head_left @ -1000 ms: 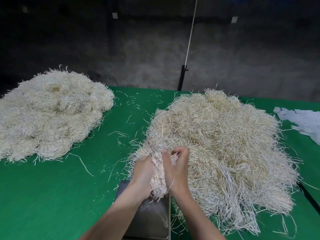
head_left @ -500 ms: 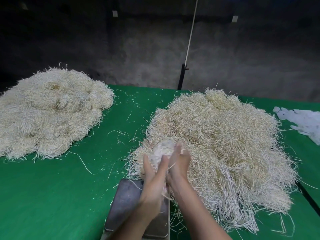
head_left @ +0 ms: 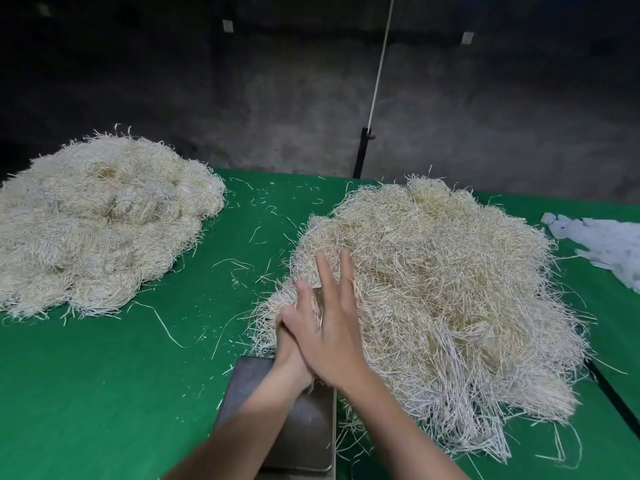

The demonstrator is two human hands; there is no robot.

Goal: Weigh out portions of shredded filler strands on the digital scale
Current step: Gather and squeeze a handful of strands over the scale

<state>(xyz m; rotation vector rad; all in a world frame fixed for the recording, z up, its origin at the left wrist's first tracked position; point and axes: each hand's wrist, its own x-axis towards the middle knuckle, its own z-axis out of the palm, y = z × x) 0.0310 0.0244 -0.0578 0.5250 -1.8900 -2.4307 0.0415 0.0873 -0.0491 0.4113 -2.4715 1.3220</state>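
- Filler strands [head_left: 317, 304], a small pale wad, are squeezed between a person's two palms near the far end of the digital scale [head_left: 304, 431], at the near-left edge of a large loose pile [head_left: 433, 289].
- The right hand [head_left: 329, 334] lies on top, its fingers straight and spread, the palm pressing down on the wad.
- The left hand [head_left: 289, 344] sits beneath it, mostly hidden; how its fingers lie cannot be told.
- The scale's steel pan stands on a green cloth [head_left: 114, 382] strewn with loose strands.
- A second, denser heap [head_left: 97, 220] lies well apart to the left.
- White scraps [head_left: 602, 244] lie at the right edge, and a dark pole [head_left: 360, 154] stands behind the table.
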